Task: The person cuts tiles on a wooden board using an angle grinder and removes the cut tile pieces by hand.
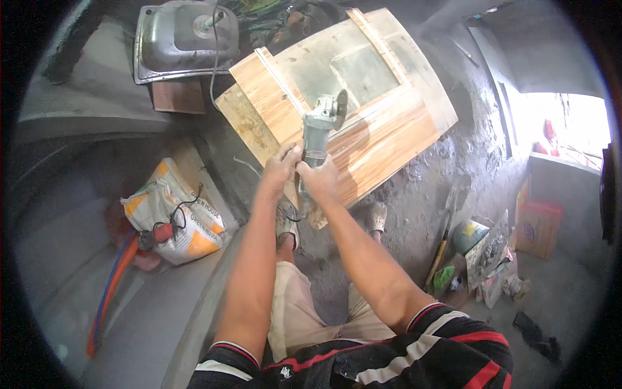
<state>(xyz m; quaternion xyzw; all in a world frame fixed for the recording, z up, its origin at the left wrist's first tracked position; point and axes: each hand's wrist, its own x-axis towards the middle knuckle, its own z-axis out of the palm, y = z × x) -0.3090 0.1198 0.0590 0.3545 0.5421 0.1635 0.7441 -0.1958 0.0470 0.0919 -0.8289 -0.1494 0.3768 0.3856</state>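
An angle grinder (316, 136) is held out in front of me, its grey body upright in the picture and its disc (341, 109) at the far right end. My right hand (319, 180) wraps the near part of its body. From the other side, my left hand (283, 167) closes against the same body, thumb towards it. Beneath the tool lie wood-grain panels (389, 139) and a wide grey, dusty panel (337, 61) with strips along it. The disc hangs over the panels; I cannot tell whether it touches them.
A steel sink (184, 61) sits at the far left, with a cord (216, 52) crossing it. Printed sacks (184, 217) and an orange hose (116, 285) lie left. On the right are a shovel (447, 220), a rounded helmet-like object (468, 236) and a cardboard box (539, 228).
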